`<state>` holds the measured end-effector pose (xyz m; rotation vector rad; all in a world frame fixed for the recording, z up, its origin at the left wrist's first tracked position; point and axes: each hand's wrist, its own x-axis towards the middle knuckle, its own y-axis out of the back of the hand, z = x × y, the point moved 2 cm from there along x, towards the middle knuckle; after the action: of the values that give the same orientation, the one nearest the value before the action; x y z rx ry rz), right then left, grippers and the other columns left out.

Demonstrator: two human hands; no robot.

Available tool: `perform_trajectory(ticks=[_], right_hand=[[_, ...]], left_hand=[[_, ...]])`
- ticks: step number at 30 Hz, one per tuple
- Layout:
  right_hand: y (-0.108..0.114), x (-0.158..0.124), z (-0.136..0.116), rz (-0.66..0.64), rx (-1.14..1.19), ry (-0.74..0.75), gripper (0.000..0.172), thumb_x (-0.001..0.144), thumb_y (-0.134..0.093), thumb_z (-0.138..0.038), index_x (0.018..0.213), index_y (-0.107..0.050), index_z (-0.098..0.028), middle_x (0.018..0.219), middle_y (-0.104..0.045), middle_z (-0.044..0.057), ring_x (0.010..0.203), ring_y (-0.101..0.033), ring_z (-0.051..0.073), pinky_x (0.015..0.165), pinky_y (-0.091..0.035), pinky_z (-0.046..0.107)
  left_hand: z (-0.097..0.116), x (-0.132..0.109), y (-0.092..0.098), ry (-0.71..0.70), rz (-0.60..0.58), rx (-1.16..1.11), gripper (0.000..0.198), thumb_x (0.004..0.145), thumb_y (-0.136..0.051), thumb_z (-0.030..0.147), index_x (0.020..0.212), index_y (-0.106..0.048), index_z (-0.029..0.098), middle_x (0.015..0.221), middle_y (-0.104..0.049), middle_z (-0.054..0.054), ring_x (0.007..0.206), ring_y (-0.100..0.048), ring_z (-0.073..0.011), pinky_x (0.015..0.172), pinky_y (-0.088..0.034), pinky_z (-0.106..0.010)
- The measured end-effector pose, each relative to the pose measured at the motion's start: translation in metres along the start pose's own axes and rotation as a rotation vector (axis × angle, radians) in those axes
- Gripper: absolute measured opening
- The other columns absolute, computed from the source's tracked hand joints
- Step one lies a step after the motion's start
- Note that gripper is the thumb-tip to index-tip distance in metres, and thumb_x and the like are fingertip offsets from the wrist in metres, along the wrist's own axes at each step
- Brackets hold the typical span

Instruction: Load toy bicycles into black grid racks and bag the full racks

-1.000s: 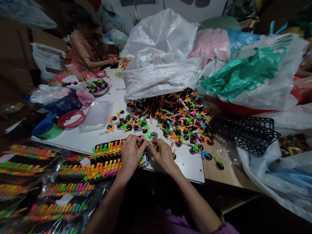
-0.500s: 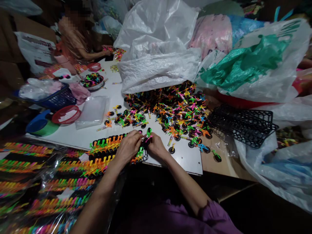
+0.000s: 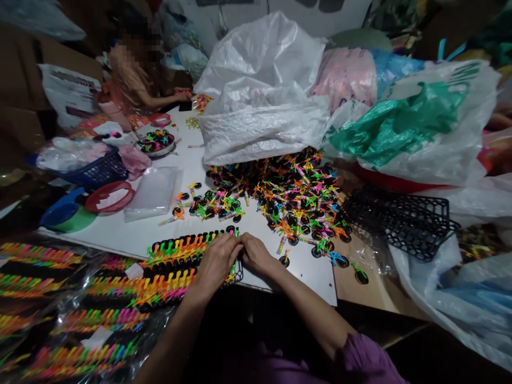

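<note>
My left hand [image 3: 218, 258] lies over the right end of a row of small bright toy bicycles [image 3: 176, 248] with black wheels, set in a black honeycomb rack [image 3: 239, 271]. Its fingers are curled and closed. My right hand [image 3: 256, 255] meets it at the rack's end, fingertips pinched together against the left ones. What the two hands hold between them is hidden. A bit of pink and green shows just behind the fingers. Beyond them spreads a heap of loose toy bicycles [image 3: 296, 197], some with tubes of coloured candy-like bits.
A big white sack [image 3: 260, 128] stands behind the heap. Empty black racks [image 3: 400, 213] lie to the right. At left are clear plastic sleeves [image 3: 154, 193], a red basket [image 3: 110, 197] and bagged filled racks [image 3: 96, 320]. Another person [image 3: 136, 80] works at the far left.
The green and pink toy bicycle that showed at my right fingertips is now covered by my hands. My hands have come together at the rack's end. The whole view has shifted slightly.
</note>
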<state>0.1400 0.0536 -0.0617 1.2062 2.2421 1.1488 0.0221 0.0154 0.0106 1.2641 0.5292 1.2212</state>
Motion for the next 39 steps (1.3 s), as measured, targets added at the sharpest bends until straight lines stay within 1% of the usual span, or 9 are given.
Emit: perform_trajectory(ticks=[5, 15, 19, 22, 25, 28, 33, 36, 39], right_hand=[[0.012, 0.001, 0.006, -0.090, 0.064, 0.056, 0.007, 0.080, -0.048, -0.019, 0.085, -0.053, -0.016, 0.078, -0.053, 0.001, 0.071, -0.048, 0.013, 0.066, -0.037, 0.023], [0.011, -0.005, -0.001, -0.025, -0.005, 0.086, 0.013, 0.086, -0.042, -0.020, 0.094, -0.052, -0.015, 0.084, -0.054, 0.004, 0.077, -0.050, 0.015, 0.071, -0.039, 0.025], [0.008, -0.007, -0.006, -0.055, -0.125, 0.029, 0.018, 0.085, -0.039, -0.015, 0.095, -0.054, -0.014, 0.088, -0.057, 0.008, 0.079, -0.053, 0.017, 0.069, -0.041, 0.026], [0.019, -0.003, 0.000, -0.120, -0.059, 0.060, 0.016, 0.084, -0.043, -0.018, 0.092, -0.057, -0.015, 0.086, -0.059, 0.006, 0.077, -0.054, 0.015, 0.068, -0.042, 0.025], [0.045, 0.021, 0.011, -0.049, -0.028, 0.018, 0.019, 0.085, -0.044, -0.019, 0.097, -0.059, -0.016, 0.092, -0.060, 0.007, 0.084, -0.056, 0.015, 0.074, -0.042, 0.024], [0.064, 0.065, 0.016, 0.087, -0.160, -0.215, 0.029, 0.086, -0.042, -0.017, 0.112, -0.053, -0.012, 0.104, -0.058, 0.014, 0.094, -0.057, 0.018, 0.080, -0.042, 0.028], [0.067, 0.118, 0.009, -0.007, -0.287, -0.454, 0.030, 0.077, -0.046, -0.003, 0.104, -0.058, -0.005, 0.103, -0.059, 0.021, 0.095, -0.060, 0.025, 0.076, -0.044, 0.030], [0.070, 0.098, 0.006, 0.005, -0.302, -0.434, 0.027, 0.080, -0.043, -0.006, 0.101, -0.059, -0.009, 0.102, -0.059, 0.018, 0.095, -0.059, 0.024, 0.075, -0.044, 0.030], [0.071, 0.043, 0.004, 0.063, -0.314, -0.354, 0.024, 0.085, -0.042, -0.017, 0.103, -0.057, -0.015, 0.102, -0.060, 0.013, 0.091, -0.059, 0.022, 0.073, -0.042, 0.028]], left_hand=[[0.000, -0.008, -0.001, -0.015, 0.048, -0.061, 0.020, 0.090, -0.042, 0.026, 0.096, -0.060, 0.019, 0.086, -0.062, -0.006, 0.082, -0.058, -0.0176, 0.075, -0.048, -0.032], [-0.001, -0.005, -0.003, -0.015, 0.070, -0.089, 0.021, 0.090, -0.042, 0.024, 0.098, -0.060, 0.016, 0.087, -0.063, -0.006, 0.083, -0.058, -0.0176, 0.077, -0.048, -0.032], [0.000, -0.005, -0.003, -0.018, 0.031, -0.066, 0.018, 0.089, -0.043, 0.023, 0.091, -0.059, 0.016, 0.083, -0.061, -0.006, 0.079, -0.057, -0.0181, 0.073, -0.048, -0.032], [-0.002, -0.007, -0.006, -0.030, 0.050, -0.075, 0.016, 0.089, -0.042, 0.021, 0.092, -0.058, 0.018, 0.083, -0.061, -0.005, 0.080, -0.058, -0.0178, 0.073, -0.048, -0.032], [-0.006, -0.007, -0.010, -0.046, 0.098, -0.078, 0.015, 0.089, -0.043, 0.018, 0.092, -0.058, 0.020, 0.084, -0.063, -0.004, 0.080, -0.059, -0.0176, 0.073, -0.049, -0.032], [-0.007, -0.007, -0.010, -0.061, 0.126, -0.074, 0.014, 0.088, -0.044, 0.017, 0.089, -0.058, 0.020, 0.081, -0.063, -0.004, 0.078, -0.059, -0.0173, 0.071, -0.049, -0.031], [-0.007, -0.007, -0.007, -0.110, 0.163, -0.088, 0.015, 0.088, -0.042, 0.014, 0.087, -0.056, 0.018, 0.075, -0.062, -0.003, 0.073, -0.059, -0.0153, 0.067, -0.049, -0.028], [-0.008, -0.008, -0.008, -0.131, 0.175, -0.091, 0.016, 0.088, -0.041, 0.013, 0.088, -0.056, 0.019, 0.076, -0.062, -0.002, 0.074, -0.059, -0.0151, 0.068, -0.048, -0.028], [-0.011, -0.007, -0.010, -0.097, 0.143, -0.100, 0.015, 0.089, -0.042, 0.016, 0.088, -0.057, 0.019, 0.079, -0.062, -0.003, 0.076, -0.058, -0.0160, 0.070, -0.047, -0.029]])
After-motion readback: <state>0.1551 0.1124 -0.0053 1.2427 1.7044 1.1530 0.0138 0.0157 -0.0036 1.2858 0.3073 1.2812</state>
